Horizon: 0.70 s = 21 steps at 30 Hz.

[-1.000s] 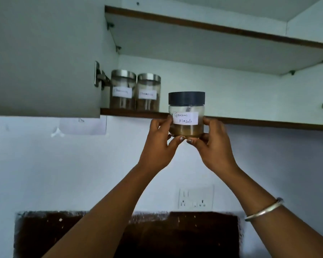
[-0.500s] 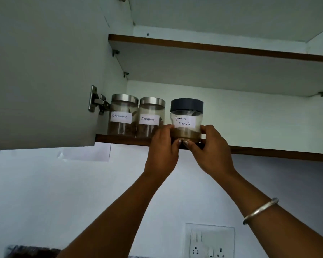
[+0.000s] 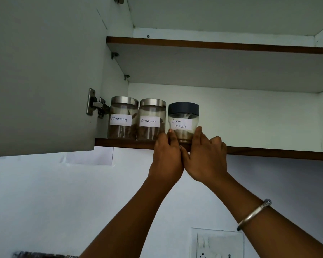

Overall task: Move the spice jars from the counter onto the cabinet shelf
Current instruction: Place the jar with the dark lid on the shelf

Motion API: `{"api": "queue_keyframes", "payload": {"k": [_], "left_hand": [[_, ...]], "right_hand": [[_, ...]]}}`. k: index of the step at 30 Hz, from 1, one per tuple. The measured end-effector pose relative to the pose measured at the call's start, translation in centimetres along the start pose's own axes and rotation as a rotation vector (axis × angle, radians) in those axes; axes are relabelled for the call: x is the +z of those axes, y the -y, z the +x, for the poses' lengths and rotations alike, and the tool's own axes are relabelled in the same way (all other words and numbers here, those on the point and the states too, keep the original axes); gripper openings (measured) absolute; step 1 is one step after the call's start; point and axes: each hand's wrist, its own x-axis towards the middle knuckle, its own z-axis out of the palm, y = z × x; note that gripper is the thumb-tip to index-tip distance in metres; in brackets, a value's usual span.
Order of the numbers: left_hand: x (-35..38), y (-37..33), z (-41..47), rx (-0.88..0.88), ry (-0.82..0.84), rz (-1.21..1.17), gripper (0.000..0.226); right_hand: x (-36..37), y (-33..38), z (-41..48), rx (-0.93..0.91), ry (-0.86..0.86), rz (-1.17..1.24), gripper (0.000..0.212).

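"Fingers (image 3: 171,135) of the left hand (image 3: 166,161) and the right hand (image 3: 206,161) — what state was recorded?"

"Both sets grasped the Garam Masala jar (image 3: 183,125) low on its wall, one hand per side. The jar stood at the front edge of the cabinet shelf (image 3: 268,153), just beside the right cinnamon jar (image 3: 151,120). Whether the two jars touched could not be told."

"What did the step in hand require?"

"It was judged to be seating the jar. The base needed to sit flat and fully behind the brown edge strip. The jar then needed sliding back in line with its neighbours, label outward, with one hand released at a time. A sideways nudge risked pushing the row into the left cinnamon jar (image 3: 122,118) and toward the hinge (image 3: 95,105)."

"And the materials?"

"The jar was a clear, smooth cylinder — glass or plastic could not be determined. It had a matt dark lid and a handwritten paper label, and brown powder lay in its lower part. The cinnamon jars had brushed-metal lids. The shelf boards looked like pale laminate with a wood-toned edge."
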Motion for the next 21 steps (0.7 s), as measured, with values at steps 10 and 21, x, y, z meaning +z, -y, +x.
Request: {"api": "queue_keyframes", "payload": {"k": [10,21], "left_hand": [[-1.6,-1.0,-0.7,-0.015,0.247,0.033,0.047],[-2.1,-1.2,-7.2,0.161,0.548,0.242,0.083]], "right_hand": [[-0.8,-0.3,-0.1,0.015,0.186,-0.006,0.081],[-0.6,-1.1,-7.9,-0.041,0.353,0.005,0.082]]}}
